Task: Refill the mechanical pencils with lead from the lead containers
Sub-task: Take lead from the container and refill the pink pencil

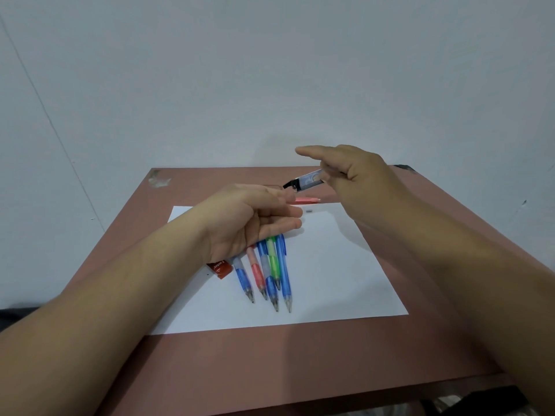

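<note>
Several mechanical pencils point(267, 274), blue, red and green, lie side by side on a white sheet of paper point(330, 280), tips toward me. My right hand point(357, 178) holds a slim lead container point(306, 181) with its black cap end tilted down to the left, index finger stretched out above it. My left hand point(249, 220) hovers palm up just under that cap end, fingers straight and together, above the pencils' rear ends. A pink pencil part point(306, 200) lies at the paper's far edge, partly behind my left fingers. A tiny grey piece point(309, 210) sits near it.
A red lead packet point(220, 268) lies at the paper's left edge under my left wrist. The brown table point(270, 370) stands against a white wall; tape scraps point(159, 180) stick at its far left corner.
</note>
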